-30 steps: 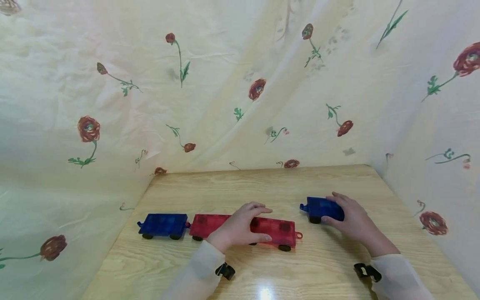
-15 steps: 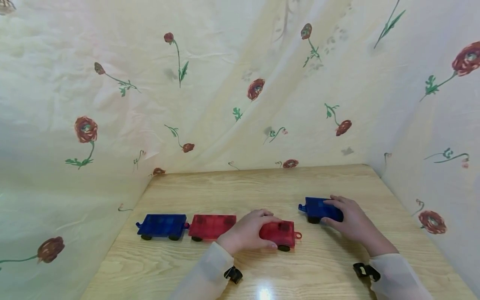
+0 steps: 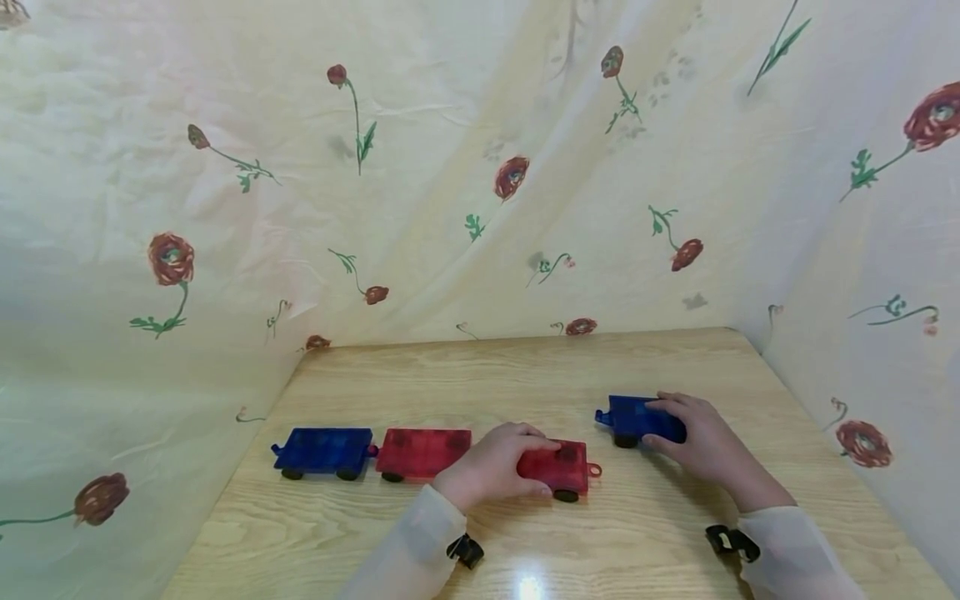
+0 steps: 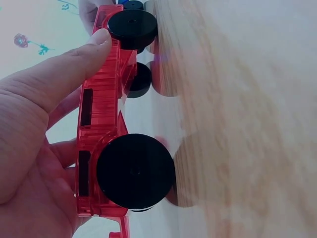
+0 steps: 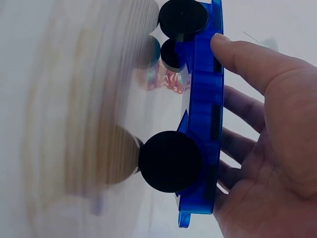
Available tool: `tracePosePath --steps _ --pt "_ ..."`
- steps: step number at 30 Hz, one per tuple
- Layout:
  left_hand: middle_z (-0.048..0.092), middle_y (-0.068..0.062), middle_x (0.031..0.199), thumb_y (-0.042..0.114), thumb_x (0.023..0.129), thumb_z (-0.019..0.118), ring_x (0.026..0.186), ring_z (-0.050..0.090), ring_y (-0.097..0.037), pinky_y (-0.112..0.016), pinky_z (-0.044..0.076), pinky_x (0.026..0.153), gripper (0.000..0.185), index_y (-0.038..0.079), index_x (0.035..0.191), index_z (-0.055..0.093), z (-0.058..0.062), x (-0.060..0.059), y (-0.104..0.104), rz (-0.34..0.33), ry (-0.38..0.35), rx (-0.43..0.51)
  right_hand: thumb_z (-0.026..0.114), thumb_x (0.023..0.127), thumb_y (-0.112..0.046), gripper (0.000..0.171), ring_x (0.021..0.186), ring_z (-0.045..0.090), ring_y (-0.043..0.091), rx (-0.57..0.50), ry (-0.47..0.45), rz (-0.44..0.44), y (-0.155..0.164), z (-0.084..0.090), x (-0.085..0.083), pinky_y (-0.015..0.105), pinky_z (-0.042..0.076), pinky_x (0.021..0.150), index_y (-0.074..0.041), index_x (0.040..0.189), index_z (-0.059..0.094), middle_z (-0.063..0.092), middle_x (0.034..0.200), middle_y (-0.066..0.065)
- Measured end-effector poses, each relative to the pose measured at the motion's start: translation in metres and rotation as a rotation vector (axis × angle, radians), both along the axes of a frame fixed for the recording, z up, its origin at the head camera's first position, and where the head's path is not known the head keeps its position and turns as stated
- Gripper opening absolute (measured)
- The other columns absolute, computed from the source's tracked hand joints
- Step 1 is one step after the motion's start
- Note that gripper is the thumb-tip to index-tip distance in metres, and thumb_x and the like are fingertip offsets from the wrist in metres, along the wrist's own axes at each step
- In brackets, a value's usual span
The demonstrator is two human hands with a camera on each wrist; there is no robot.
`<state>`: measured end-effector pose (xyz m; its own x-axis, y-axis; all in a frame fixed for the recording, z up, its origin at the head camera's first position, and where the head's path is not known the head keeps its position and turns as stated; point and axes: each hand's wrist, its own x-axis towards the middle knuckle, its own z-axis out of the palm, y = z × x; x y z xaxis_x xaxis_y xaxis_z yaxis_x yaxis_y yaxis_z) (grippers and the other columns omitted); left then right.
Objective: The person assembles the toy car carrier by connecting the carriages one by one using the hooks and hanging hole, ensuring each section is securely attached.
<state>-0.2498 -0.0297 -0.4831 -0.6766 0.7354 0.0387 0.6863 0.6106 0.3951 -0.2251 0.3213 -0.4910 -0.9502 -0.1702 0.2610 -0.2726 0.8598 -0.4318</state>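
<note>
Four toy train cars with black wheels stand on a wooden table (image 3: 525, 367). At the left, a blue car (image 3: 324, 450) is coupled to a red car (image 3: 422, 452). My left hand (image 3: 525, 464) grips a second red car (image 3: 564, 468) just right of that one, fingers on top and thumb on the near side; the joint between the two red cars is hidden. In the left wrist view the thumb (image 4: 59, 79) presses the red car's (image 4: 101, 124) side. My right hand (image 3: 660, 425) holds a separate blue car (image 3: 628, 417) further right, seen up close as blue car (image 5: 204, 124).
A cream cloth with red flowers (image 3: 450, 167) hangs behind and on both sides of the table, closing it in. Bare wood lies behind the cars and along the near edge. Black wrist camera mounts (image 3: 465, 550) sit on both sleeves.
My left hand slid right along the red cars, from over their joint onto the right-hand red car. The right hand and its blue car crept slightly left.
</note>
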Motion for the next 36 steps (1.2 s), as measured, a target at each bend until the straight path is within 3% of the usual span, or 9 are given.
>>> tracePosePath --steps 25,36 --pt "0.045 0.015 0.136 0.056 0.082 0.070 0.125 0.043 -0.013 -0.038 0.038 0.103 0.067 0.040 0.142 0.045 -0.005 0.019 -0.025 0.017 0.070 0.023 0.076 0.083 -0.039 0.056 0.128 0.035 0.047 0.021 -0.037 0.032 -0.025 0.003 0.006 0.068 0.030 0.097 -0.014 0.130 0.060 0.045 0.140 0.020" --pt "0.048 0.017 0.131 0.056 0.079 0.072 0.121 0.046 -0.011 -0.037 0.040 0.101 0.067 0.043 0.140 0.047 -0.005 0.027 -0.035 0.092 0.076 0.039 0.077 0.082 -0.038 0.053 0.129 0.036 0.044 -0.013 -0.015 0.106 -0.033 0.000 0.009 0.065 0.031 0.098 -0.014 0.128 0.062 0.046 0.141 0.016"
